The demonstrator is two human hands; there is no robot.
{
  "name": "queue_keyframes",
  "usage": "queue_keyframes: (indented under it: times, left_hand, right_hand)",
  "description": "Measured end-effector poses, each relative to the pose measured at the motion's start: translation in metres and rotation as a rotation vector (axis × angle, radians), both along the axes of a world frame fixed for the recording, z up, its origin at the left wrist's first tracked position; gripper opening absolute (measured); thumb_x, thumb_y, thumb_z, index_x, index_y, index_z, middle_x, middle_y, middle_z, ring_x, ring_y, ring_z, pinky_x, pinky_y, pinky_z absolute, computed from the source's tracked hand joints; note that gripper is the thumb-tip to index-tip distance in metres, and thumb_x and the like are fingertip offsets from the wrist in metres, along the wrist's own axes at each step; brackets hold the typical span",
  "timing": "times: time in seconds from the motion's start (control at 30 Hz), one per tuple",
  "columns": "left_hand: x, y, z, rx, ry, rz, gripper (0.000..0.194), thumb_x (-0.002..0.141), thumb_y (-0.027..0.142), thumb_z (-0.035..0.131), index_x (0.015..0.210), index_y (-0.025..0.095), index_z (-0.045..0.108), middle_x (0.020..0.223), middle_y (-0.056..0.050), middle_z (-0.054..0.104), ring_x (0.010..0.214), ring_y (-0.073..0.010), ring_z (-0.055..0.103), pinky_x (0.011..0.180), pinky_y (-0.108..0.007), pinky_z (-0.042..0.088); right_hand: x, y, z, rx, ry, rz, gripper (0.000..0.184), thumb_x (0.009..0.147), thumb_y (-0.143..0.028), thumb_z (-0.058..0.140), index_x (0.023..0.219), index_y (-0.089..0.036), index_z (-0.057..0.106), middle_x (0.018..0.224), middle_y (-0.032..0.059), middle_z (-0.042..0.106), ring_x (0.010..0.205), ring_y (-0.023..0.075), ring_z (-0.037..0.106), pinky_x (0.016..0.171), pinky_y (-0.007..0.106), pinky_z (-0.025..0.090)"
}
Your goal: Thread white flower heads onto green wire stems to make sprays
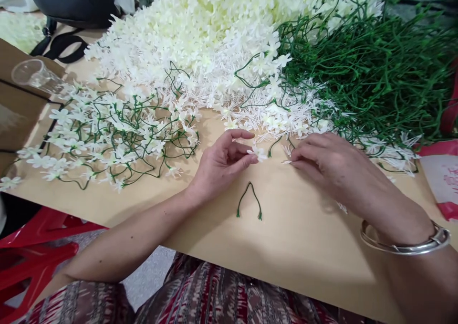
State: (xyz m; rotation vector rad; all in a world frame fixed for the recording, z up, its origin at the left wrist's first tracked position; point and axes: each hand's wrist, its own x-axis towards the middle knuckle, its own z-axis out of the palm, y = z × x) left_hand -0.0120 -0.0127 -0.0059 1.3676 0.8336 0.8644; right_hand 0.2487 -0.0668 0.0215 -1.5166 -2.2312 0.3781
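Note:
My left hand [227, 164] pinches a white artificial flower [259, 152] between thumb and fingertips, just above the table. Across a short gap, my right hand [332, 171] is closed at its fingertips on a small white spiky piece [287, 150], which looks like a flower stamen; the fingers partly hide it. A forked green plastic stem [249, 190] lies on the table below and between the hands, with both tips toward me. Behind my fingers, another green stem [275, 146] rests at the edge of the loose white stamens [250, 99].
Assembled flowers on green stems [118, 133] are spread at the left. A large heap of white blossoms [200, 23] stands at the back, beside a pile of green stems [375, 66]. A clear plastic cup [39, 76] lies at the left, and a red-and-white packet [442, 176] at the right.

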Motion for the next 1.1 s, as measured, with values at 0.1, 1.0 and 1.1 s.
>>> queue_keyframes:
  times: [0.1, 1.0, 1.1]
  left_hand:
    - [0.0, 0.0, -0.001, -0.063, -0.034, 0.014, 0.039, 0.087, 0.038, 0.089, 0.114, 0.019, 0.068, 0.093, -0.002, 0.08, 0.09, -0.0153, 0.08, 0.089, -0.029, 0.064]
    - [0.002, -0.011, 0.004, 0.291, 0.156, -0.015, 0.018, 0.098, 0.037, 0.077, 0.099, 0.019, 0.081, 0.093, -0.006, 0.085, 0.081, -0.0149, 0.078, 0.077, -0.026, 0.064]
    - [0.002, -0.011, 0.005, 0.348, 0.182, -0.012, 0.017, 0.099, 0.035, 0.075, 0.099, 0.019, 0.081, 0.093, -0.006, 0.085, 0.081, -0.0151, 0.079, 0.078, -0.025, 0.064]
  right_hand:
    - [-0.011, -0.002, 0.005, 0.009, 0.124, -0.071, 0.021, 0.104, -0.038, 0.058, 0.088, -0.03, 0.07, 0.091, 0.008, 0.072, 0.088, 0.0323, 0.065, 0.082, 0.049, 0.048]
    - [-0.058, -0.006, 0.004, -0.489, 0.766, -0.314, 0.031, 0.084, -0.048, 0.087, 0.071, -0.028, 0.067, 0.066, -0.0007, 0.07, 0.055, 0.0164, 0.061, 0.048, 0.029, 0.048]
    - [-0.058, -0.007, 0.003, -0.427, 0.755, -0.29, 0.024, 0.089, -0.043, 0.082, 0.076, -0.029, 0.068, 0.072, 0.0008, 0.072, 0.064, 0.0196, 0.067, 0.058, 0.033, 0.057]
